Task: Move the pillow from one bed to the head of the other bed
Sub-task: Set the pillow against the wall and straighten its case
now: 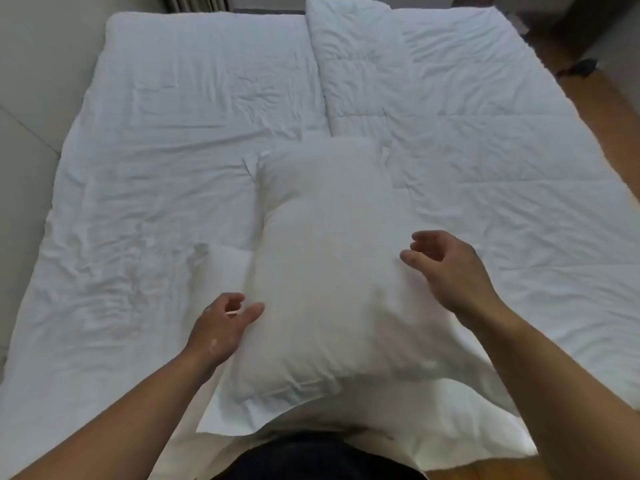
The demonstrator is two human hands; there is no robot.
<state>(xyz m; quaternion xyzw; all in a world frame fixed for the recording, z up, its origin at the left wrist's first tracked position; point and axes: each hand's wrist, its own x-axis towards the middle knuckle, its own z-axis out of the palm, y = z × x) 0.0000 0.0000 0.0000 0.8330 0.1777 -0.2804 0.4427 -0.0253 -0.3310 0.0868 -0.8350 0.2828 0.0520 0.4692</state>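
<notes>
A plump white pillow [329,268] lies lengthwise in the middle of the view, over the seam between two white beds pushed together. Its near end rests on another flat white pillow [450,431] at the near edge. My left hand [221,327] is at the pillow's left side, fingers loosely curled, thumb touching the fabric. My right hand [446,271] hovers at the pillow's right side with fingers apart and holds nothing. The left bed [156,168] and the right bed [502,161] are both covered in wrinkled white bedding.
A folded white duvet [360,71] lies along the right bed's inner edge at the far end. A pale wall [31,98] borders the left bed. Wooden floor [620,126] runs along the right, with a dark object [581,68] on it. Curtains [194,2] hang at the far side.
</notes>
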